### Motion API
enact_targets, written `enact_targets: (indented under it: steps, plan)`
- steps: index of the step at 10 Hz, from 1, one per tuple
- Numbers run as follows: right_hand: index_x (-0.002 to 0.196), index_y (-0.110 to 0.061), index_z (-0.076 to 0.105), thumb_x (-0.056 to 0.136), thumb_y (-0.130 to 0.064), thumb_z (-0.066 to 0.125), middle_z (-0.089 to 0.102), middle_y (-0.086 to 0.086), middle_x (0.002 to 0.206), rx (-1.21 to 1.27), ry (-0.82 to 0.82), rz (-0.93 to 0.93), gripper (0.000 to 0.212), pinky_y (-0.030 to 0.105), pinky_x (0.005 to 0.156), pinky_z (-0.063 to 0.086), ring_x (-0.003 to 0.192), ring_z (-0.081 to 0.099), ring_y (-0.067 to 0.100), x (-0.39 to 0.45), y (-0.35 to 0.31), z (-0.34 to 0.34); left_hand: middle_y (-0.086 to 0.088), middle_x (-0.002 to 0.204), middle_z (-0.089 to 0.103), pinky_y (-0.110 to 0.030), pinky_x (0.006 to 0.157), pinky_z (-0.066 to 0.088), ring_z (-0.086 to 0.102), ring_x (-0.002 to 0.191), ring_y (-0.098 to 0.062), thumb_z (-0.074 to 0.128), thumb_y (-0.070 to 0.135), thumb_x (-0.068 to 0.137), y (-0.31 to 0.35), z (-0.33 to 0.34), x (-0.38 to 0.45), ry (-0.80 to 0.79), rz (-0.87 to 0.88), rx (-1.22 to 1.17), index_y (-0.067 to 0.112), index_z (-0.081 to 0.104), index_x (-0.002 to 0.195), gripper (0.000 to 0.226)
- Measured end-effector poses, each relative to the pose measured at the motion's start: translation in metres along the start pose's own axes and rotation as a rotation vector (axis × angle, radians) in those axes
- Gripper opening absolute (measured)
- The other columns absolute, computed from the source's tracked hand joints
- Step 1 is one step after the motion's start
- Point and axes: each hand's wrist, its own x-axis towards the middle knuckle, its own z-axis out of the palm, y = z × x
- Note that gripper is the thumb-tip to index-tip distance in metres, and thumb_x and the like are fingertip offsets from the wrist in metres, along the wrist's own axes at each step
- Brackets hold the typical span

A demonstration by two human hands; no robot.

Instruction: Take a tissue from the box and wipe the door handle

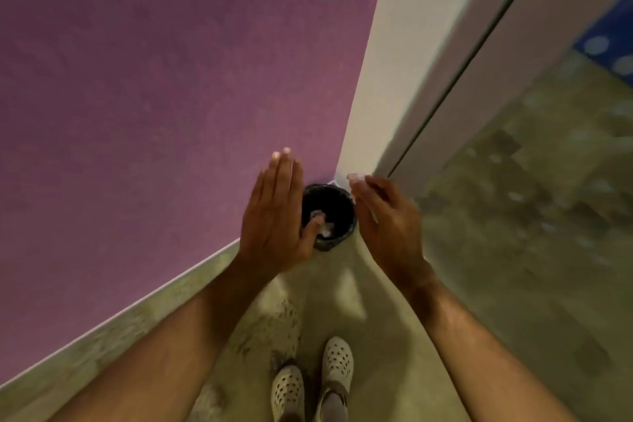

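While both arms reach forward over a small black waste bin (328,216) standing in the floor corner, the left hand (274,216) is flat, fingers straight and together, its grip holding nothing. The right hand (387,219) is likewise relaxed and open, grip empty. Crumpled white tissue (327,228) lies inside the bin. A purple wall (171,79) and white door frame (370,79) meet behind it; two perforated clogs (310,384) stand on the floor (513,216).
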Motion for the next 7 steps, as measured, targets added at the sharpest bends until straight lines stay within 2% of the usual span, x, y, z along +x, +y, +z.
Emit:
enact_targets:
  steps: [1,2,3,4,5,7]
  plan:
    - [0.123,-0.016,0.064,0.104,-0.034,0.043,0.054,-0.014,0.119,-0.012,0.007,-0.031,0.033,-0.005,0.092,0.024,0.109,0.036,-0.024,0.015,0.032,0.029,-0.027,0.162,0.017,-0.047,0.125,0.014,0.013,0.152,-0.039,0.047,0.047,0.094,-0.015,0.029,0.004,-0.028,-0.016,0.011,-0.006,0.021,0.154,0.084]
    - [0.124,-0.017,0.063,0.102,-0.029,0.047,0.059,0.002,0.125,-0.061,-0.033,-0.06,0.029,0.005,0.094,0.031,0.109,0.052,0.005,0.028,0.065,0.062,-0.028,0.162,0.014,-0.048,0.125,0.014,0.01,0.153,-0.039,0.043,0.05,0.095,-0.024,0.055,0.005,-0.085,-0.044,0.055,-0.007,0.018,0.154,0.085]
    - [0.128,-0.017,0.061,0.1,-0.03,0.053,0.056,0.014,0.131,-0.209,-0.099,-0.087,0.032,0.026,0.082,0.049,0.107,0.061,0.025,0.038,0.093,0.09,-0.027,0.164,0.003,-0.047,0.126,0.006,0.0,0.154,-0.038,0.035,0.054,0.096,-0.028,0.074,0.003,-0.201,-0.068,0.151,-0.005,0.006,0.156,0.088]
    - [0.129,-0.015,0.061,0.098,-0.025,0.058,0.056,0.023,0.13,-0.265,-0.121,-0.078,0.033,0.042,0.074,0.057,0.103,0.065,0.035,0.042,0.108,0.098,-0.027,0.164,0.003,-0.047,0.126,0.005,-0.001,0.154,-0.037,0.037,0.053,0.096,-0.028,0.079,0.003,-0.219,-0.08,0.095,-0.006,0.01,0.156,0.088]
    - [0.131,-0.014,0.06,0.097,-0.028,0.058,0.056,0.022,0.131,-0.254,-0.11,-0.069,0.037,0.045,0.076,0.058,0.105,0.064,0.036,0.043,0.113,0.093,-0.028,0.163,0.005,-0.052,0.125,0.013,0.001,0.154,-0.038,0.035,0.053,0.096,-0.025,0.081,0.007,-0.22,-0.083,0.063,-0.007,0.013,0.155,0.087]
    - [0.133,-0.013,0.057,0.094,-0.032,0.06,0.056,0.02,0.132,-0.237,-0.064,-0.101,0.044,0.042,0.08,0.056,0.111,0.061,0.033,0.049,0.101,0.074,-0.027,0.163,0.003,-0.053,0.123,0.016,0.0,0.154,-0.038,0.026,0.056,0.096,-0.01,0.066,0.026,-0.237,-0.093,0.059,-0.006,0.01,0.155,0.087]
